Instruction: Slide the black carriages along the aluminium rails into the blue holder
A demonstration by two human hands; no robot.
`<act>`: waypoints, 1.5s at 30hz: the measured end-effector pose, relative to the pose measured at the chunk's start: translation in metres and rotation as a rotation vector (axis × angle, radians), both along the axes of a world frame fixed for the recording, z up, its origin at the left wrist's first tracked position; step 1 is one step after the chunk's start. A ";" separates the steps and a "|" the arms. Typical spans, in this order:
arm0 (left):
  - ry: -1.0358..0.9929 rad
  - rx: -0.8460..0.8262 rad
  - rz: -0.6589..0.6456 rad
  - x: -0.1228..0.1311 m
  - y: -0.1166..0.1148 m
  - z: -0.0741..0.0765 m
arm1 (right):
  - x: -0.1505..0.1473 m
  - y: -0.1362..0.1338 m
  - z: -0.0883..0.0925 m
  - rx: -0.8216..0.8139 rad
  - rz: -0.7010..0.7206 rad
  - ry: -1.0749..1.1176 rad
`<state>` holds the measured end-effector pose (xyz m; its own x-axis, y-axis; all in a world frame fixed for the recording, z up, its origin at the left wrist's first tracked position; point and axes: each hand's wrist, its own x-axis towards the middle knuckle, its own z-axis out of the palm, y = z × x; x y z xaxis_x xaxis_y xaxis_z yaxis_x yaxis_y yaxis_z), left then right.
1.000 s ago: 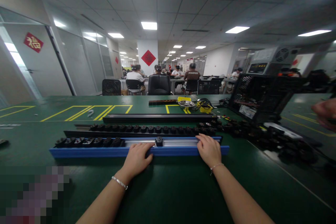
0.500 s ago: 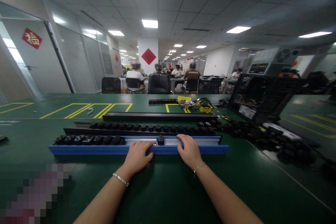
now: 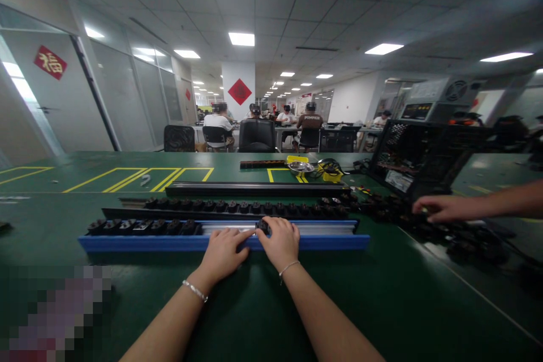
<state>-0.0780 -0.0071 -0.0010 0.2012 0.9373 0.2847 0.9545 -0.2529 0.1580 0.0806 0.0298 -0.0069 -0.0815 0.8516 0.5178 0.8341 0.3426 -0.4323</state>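
One black module (image 3: 262, 227) in a blue rail (image 3: 326, 242).
Right hand (image 3: 280, 242) pinches it; left hand (image 3: 224, 250), just to its left, rests on the rail, grip unclear.

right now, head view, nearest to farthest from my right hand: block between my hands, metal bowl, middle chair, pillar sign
1. Block, at your right hand
2. Metal bowl, ahead on the table
3. Middle chair, beyond the table
4. Pillar sign, behind the chair

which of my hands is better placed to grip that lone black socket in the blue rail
Probably your right hand: it curls over the black socket, partly hiding it, while your left hand rests on the near edge of the blue rail, pointing at the socket from its left.
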 end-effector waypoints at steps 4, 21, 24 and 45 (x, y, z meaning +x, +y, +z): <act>-0.008 0.001 0.016 0.001 -0.001 0.000 | -0.001 0.001 -0.003 0.025 -0.014 0.035; -0.042 0.008 0.022 -0.001 0.000 -0.003 | 0.002 0.001 -0.001 0.063 -0.017 0.032; -0.043 0.013 0.016 -0.001 0.000 -0.004 | 0.003 0.001 0.000 0.055 -0.021 0.035; -0.066 0.026 0.025 0.000 0.001 -0.004 | 0.017 0.004 -0.001 0.039 -0.095 0.049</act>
<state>-0.0782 -0.0064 -0.0047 0.1575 0.9341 0.3205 0.9485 -0.2335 0.2143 0.0978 0.0340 -0.0078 0.0252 0.8337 0.5517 0.8416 0.2801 -0.4618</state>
